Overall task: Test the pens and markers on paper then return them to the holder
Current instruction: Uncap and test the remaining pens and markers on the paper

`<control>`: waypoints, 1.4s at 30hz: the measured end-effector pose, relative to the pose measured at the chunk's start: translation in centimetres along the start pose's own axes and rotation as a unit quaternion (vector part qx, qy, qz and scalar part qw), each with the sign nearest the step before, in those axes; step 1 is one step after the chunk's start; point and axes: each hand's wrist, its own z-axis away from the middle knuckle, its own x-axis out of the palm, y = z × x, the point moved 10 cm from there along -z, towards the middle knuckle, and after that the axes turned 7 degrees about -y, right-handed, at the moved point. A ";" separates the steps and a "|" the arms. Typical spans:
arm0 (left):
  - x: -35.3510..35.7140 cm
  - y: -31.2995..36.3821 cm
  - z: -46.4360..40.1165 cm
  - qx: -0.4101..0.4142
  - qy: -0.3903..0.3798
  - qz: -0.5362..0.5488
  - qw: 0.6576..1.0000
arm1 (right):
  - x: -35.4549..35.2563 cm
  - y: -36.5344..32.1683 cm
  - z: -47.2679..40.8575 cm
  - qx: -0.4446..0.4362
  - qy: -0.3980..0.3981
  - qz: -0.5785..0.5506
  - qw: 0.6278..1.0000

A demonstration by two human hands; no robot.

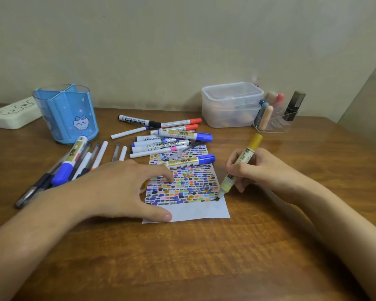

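Right hand: we grasp the yellow marker, tip on the paper | left hand: grip released, fingers pressing the paper flat on the worktop | blue holder stands far left.

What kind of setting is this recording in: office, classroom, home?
Most likely a home desk against a plain wall. A wooden table holds a blue cartoon pen holder, a lidded plastic food box and a small clear organiser with what look like lipsticks; these are personal things, not office kit.
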 end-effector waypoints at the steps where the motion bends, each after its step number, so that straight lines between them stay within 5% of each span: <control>1: 0.0 0.0 0.0 0.000 0.001 0.001 1.000 | 0.0 0.1 0.0 0.001 -0.001 -0.001 1.000; 42: 0.2 -0.1 -0.1 0.000 -0.007 -0.004 1.000 | 0.0 -0.4 0.0 -0.013 0.001 0.023 1.000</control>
